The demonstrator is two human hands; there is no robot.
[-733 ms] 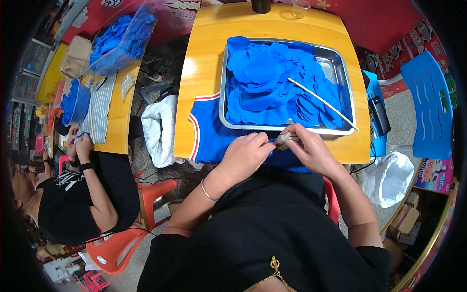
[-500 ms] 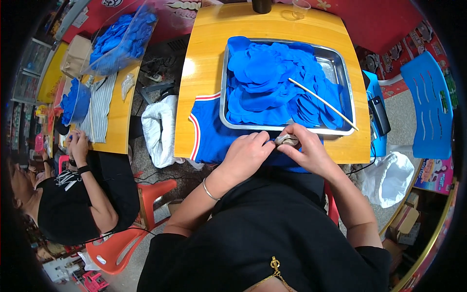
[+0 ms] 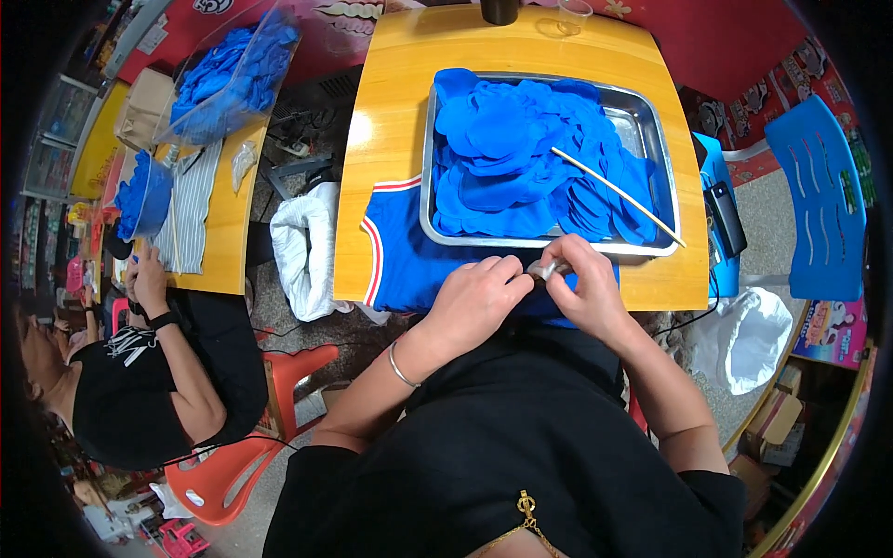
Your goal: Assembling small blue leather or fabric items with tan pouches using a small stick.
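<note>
Close together at the table's near edge, my left hand (image 3: 479, 299) and my right hand (image 3: 588, 286) pinch a small greyish, shiny crinkled thing (image 3: 549, 270), perhaps a little plastic packet. Fingers cover most of it, so its kind is unclear. Under them lies a blue garment with red-and-white trim (image 3: 395, 265), spread on the table. Just beyond my fingers stands a metal tray (image 3: 558, 245) heaped with thin, rounded blue fabric pieces (image 3: 502, 139). A thin pale stick (image 3: 616, 193) rests across the pile and over the tray's near right rim.
A dark cup (image 3: 500, 11) and a clear cup (image 3: 574, 17) stand at the table's far edge. At left, a co-worker (image 3: 139, 391) sits by another table with a clear bin (image 3: 233, 79) of blue pieces. White sacks (image 3: 312, 246) flank my table; a blue chair (image 3: 819, 200) is at right.
The fingers of my right hand have curled in tighter over the small crinkled thing, and less of it shows. My left hand has shifted slightly. The co-worker's hand has moved a little.
</note>
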